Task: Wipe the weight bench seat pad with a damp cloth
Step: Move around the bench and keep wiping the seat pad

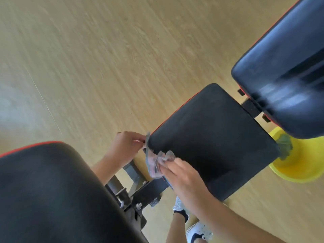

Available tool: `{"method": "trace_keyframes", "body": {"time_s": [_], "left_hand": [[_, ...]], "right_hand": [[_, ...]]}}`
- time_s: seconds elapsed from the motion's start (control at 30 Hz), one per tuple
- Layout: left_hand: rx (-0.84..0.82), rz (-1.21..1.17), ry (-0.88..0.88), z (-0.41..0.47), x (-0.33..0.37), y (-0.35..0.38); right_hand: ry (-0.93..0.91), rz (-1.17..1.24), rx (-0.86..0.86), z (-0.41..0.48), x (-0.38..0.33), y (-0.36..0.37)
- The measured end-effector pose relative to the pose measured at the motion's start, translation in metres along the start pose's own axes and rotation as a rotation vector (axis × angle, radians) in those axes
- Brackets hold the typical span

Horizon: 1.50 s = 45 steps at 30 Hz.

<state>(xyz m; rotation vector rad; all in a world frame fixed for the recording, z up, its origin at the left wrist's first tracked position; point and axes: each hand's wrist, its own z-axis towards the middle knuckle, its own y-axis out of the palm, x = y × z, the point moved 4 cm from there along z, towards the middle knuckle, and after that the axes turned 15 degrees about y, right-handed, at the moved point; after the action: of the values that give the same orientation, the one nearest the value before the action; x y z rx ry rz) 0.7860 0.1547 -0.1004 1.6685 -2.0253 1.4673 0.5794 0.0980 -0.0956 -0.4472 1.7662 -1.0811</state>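
Note:
The black seat pad [215, 137] with a red edge trim lies in the middle of the view. A grey cloth [155, 163] hangs over its near-left corner. My left hand [126, 146] pinches the cloth's upper edge beside the pad's corner. My right hand [182, 176] grips the cloth's bunched lower part against the pad's near edge.
A black back pad [287, 74] rises at the upper right. Another black pad with red trim [47, 195] fills the lower left. A yellow bucket [298, 165] holding a second cloth stands right of the seat. The metal frame [140, 188] and my shoes [198, 230] are below, on wooden floor.

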Motion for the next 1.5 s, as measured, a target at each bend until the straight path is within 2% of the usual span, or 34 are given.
{"method": "trace_keyframes", "body": {"time_s": [0.07,0.1,0.17,0.23,0.3,0.33,0.37,0.43,0.5,0.53,0.6,0.67,0.73,0.77,0.8,0.93,1.0,1.13,1.23,1.27,1.3,1.33,1.4,1.43,1.5], "left_hand": [[0.024,0.007,-0.021,-0.001,-0.002,-0.001],[0.027,0.012,-0.014,-0.002,-0.001,0.000],[0.036,0.038,0.022,0.000,-0.001,0.002],[0.057,0.044,0.033,0.000,-0.003,0.002],[0.048,0.057,0.047,0.000,-0.002,0.004],[0.042,0.074,0.055,0.000,-0.003,0.004],[0.035,0.084,0.052,-0.001,-0.002,0.003],[0.021,0.073,0.046,-0.001,-0.001,0.001],[0.006,0.062,0.048,-0.002,-0.002,0.002],[0.005,0.056,0.052,-0.002,-0.003,0.002],[0.011,0.055,0.068,0.000,-0.006,0.004],[0.015,0.053,0.060,-0.002,-0.006,0.003],[0.012,0.044,0.060,-0.002,-0.005,0.006],[0.012,0.055,0.063,-0.002,-0.003,0.006],[0.005,0.062,0.056,-0.003,-0.002,0.006],[0.009,0.065,0.042,-0.001,-0.004,0.003],[0.001,0.050,0.026,0.000,-0.008,0.006],[0.038,-0.040,0.029,0.000,-0.011,0.009],[0.058,-0.119,-0.001,0.001,-0.011,0.013],[0.025,-0.153,-0.017,0.000,-0.018,0.012],[0.033,-0.190,-0.036,0.001,-0.019,0.010],[0.009,-0.254,-0.058,-0.002,-0.025,0.003],[0.010,-0.287,-0.074,0.004,-0.042,0.000],[0.076,-0.310,-0.090,0.005,-0.053,-0.003],[0.333,-0.311,-0.105,0.015,-0.080,-0.005]], "right_hand": [[-0.094,-0.133,-0.129,-0.043,0.022,-0.022],[-0.086,-0.174,-0.093,-0.048,0.046,-0.041],[0.102,-0.215,0.092,-0.028,0.108,-0.091],[0.417,-0.213,0.304,0.009,0.160,-0.130],[0.647,-0.131,0.415,0.029,0.156,-0.123],[0.653,-0.089,0.403,0.024,0.136,-0.101],[0.565,-0.056,0.342,0.008,0.107,-0.073],[0.239,-0.050,0.096,-0.044,0.053,-0.028],[0.028,-0.108,-0.058,-0.094,0.053,-0.029],[0.015,-0.123,-0.079,-0.103,0.072,-0.044],[0.128,-0.168,0.041,-0.093,0.126,-0.089],[0.385,-0.219,0.263,-0.059,0.181,-0.132],[0.690,-0.197,0.426,-0.028,0.195,-0.144],[0.742,-0.147,0.473,-0.023,0.183,-0.134],[0.715,-0.091,0.452,-0.027,0.162,-0.115],[0.330,0.035,0.032,-0.103,0.070,-0.044],[0.108,-0.046,-0.088,-0.123,0.058,-0.042],[-0.095,-0.155,-0.170,-0.108,0.062,-0.037],[-0.343,-0.167,-0.424,-0.082,0.036,-0.009],[-0.440,-0.251,-0.445,-0.065,0.016,0.000],[-0.468,-0.272,-0.497,-0.040,-0.001,0.010],[-0.394,-0.268,-0.566,-0.012,-0.021,0.013],[-0.107,-0.194,-0.549,0.066,-0.024,0.033],[-0.009,-0.182,-0.588,0.099,-0.027,0.039],[0.009,-0.213,-0.570,0.141,-0.032,0.040]]}}
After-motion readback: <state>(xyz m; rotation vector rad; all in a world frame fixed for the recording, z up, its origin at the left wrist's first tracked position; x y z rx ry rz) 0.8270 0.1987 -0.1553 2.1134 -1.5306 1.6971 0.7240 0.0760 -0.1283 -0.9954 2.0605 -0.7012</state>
